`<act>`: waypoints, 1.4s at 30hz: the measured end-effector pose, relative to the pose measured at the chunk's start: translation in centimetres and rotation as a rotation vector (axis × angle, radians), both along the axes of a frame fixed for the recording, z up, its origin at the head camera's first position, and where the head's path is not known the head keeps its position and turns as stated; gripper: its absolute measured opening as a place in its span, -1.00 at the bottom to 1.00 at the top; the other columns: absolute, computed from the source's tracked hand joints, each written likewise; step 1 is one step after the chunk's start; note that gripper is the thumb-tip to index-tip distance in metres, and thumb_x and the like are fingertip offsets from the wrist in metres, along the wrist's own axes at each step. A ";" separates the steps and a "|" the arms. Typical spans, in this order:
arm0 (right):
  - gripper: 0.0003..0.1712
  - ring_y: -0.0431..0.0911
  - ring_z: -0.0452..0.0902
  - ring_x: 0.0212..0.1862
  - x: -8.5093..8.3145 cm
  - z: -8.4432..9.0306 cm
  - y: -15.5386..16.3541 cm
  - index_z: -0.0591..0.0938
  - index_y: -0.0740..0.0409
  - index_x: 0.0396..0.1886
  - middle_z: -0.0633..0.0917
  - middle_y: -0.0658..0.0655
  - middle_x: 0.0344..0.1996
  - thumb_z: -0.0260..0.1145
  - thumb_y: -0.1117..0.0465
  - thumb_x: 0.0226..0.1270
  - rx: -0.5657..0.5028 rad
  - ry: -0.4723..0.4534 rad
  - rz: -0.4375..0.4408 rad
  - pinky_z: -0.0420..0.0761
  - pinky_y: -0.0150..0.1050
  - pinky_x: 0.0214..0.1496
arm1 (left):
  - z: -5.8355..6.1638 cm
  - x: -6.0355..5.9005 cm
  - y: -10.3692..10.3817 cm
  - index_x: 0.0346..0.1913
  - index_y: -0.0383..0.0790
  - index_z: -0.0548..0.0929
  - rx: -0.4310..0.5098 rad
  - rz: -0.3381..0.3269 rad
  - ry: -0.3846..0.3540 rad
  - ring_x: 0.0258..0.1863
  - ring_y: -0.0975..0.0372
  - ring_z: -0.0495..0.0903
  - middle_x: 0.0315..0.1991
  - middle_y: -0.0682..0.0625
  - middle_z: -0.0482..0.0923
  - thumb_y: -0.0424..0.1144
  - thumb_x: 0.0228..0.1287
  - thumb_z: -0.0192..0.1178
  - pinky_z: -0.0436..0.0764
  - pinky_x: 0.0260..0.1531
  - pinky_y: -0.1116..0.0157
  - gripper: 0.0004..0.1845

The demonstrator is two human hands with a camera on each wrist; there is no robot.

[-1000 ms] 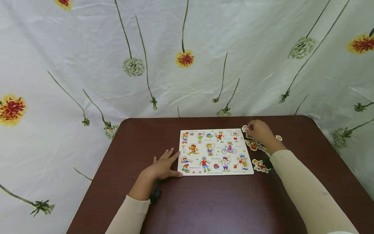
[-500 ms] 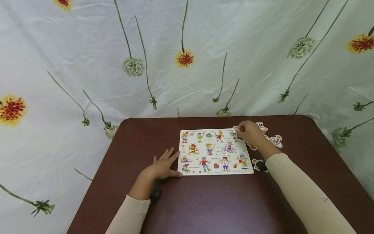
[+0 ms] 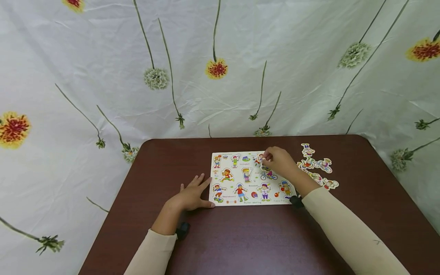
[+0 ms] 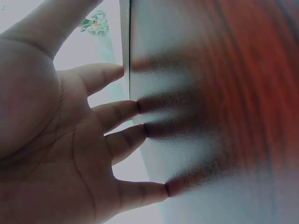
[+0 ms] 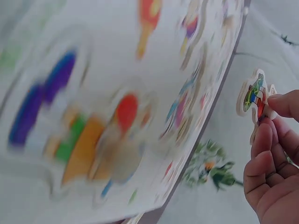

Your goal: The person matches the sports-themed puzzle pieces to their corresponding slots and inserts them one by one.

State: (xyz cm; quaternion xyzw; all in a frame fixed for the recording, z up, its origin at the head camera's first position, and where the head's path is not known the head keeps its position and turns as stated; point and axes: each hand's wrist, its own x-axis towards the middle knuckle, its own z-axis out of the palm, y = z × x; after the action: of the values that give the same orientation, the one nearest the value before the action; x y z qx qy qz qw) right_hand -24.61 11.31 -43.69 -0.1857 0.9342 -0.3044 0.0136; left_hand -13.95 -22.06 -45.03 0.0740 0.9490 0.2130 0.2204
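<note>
Right hand [image 3: 280,161] over the far right part of the board [image 3: 252,178], grip pinching a small cut-out piece [image 3: 262,160] between thumb and fingertips. Same piece [image 5: 253,95] plain in the right wrist view: a cartoon figure on a pale backing, held by its edge just off the board's [image 5: 117,93] printed face, not seated. Cannot tell whether the piece touches the board.

Left hand [image 3: 190,194] flat on the table [image 3: 240,236] at the board's near left edge, grip spread, fingers straight. In the left wrist view, fingertips [image 4: 131,108] pressed against a surface, palm open; thumb close to the board's edge, contact unclear.

Board lying square near the middle of the brown table, covered with small pictures of sporting figures. Loose pieces [image 3: 317,166] scattered on the table right of the board, just beyond the right forearm, apart from the board.

Cream sleeves on both arms. Pale floral cloth [image 3: 220,68] hung behind and around the table.
</note>
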 end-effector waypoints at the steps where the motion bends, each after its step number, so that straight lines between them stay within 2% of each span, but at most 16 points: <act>1: -0.83 -0.06 0.53 -0.26 0.1 0.0 -0.3 0.63 0.18 -0.22 0.65 0.13 -0.28 0.38 0.16 0.36 -0.007 -0.002 0.005 0.53 -0.20 -0.22 | 0.0 0.0 0.0 0.63 0.03 0.08 0.000 0.000 0.000 0.66 -0.08 -0.23 0.67 -0.15 -0.18 0.14 0.19 0.43 -0.23 0.43 -0.45 0.05; 8: -0.85 -0.09 0.51 -0.29 1.4 0.3 -2.7 0.61 0.18 -0.21 0.63 0.11 -0.31 0.38 0.20 0.37 -0.044 -0.017 0.044 0.52 -0.23 -0.24 | 0.1 0.0 0.0 0.63 0.02 0.08 0.001 -0.003 -0.002 0.66 -0.09 -0.23 0.67 -0.15 -0.18 0.14 0.20 0.42 -0.22 0.43 -0.45 0.04; 15: -0.90 -0.14 0.47 -0.31 2.8 0.3 -5.3 0.63 0.15 -0.20 0.62 0.06 -0.34 0.37 0.23 0.37 -0.077 0.008 0.093 0.49 -0.26 -0.23 | 0.2 0.1 0.1 0.63 0.02 0.08 0.005 -0.006 -0.003 0.66 -0.10 -0.23 0.67 -0.16 -0.18 0.14 0.20 0.42 -0.22 0.42 -0.46 0.04; 23: -0.86 -0.18 0.46 -0.33 4.1 0.1 -8.2 0.61 0.12 -0.25 0.61 0.03 -0.35 0.40 0.18 0.36 -0.101 -0.007 0.148 0.50 -0.31 -0.25 | 0.2 0.1 0.0 0.63 0.01 0.08 0.003 -0.011 -0.001 0.66 -0.11 -0.23 0.67 -0.17 -0.19 0.14 0.21 0.41 -0.21 0.41 -0.47 0.03; 35: -0.84 -0.24 0.44 -0.42 5.7 0.1 -11.7 0.59 0.07 -0.37 0.60 -0.04 -0.45 0.43 0.19 0.33 -0.039 -0.006 0.221 0.46 -0.39 -0.35 | 0.3 0.1 -0.1 0.63 0.02 0.08 0.003 -0.017 -0.009 0.66 -0.11 -0.23 0.67 -0.18 -0.19 0.14 0.21 0.41 -0.20 0.41 -0.47 0.03; 42: -0.81 -0.26 0.39 -0.45 6.1 -0.3 -13.3 0.57 0.06 -0.40 0.55 -0.07 -0.49 0.44 0.18 0.31 0.047 0.003 0.274 0.42 -0.38 -0.37 | 0.3 0.1 -0.1 0.63 0.02 0.08 0.003 -0.032 0.001 0.66 -0.12 -0.23 0.67 -0.20 -0.19 0.13 0.22 0.40 -0.20 0.40 -0.49 0.02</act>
State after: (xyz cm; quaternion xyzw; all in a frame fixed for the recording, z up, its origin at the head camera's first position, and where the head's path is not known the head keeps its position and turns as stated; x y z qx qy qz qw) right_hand -18.49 -1.96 -43.97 -0.3115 0.9070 -0.2776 0.0578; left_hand -13.82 -22.15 -44.70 0.0895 0.9475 0.2108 0.2232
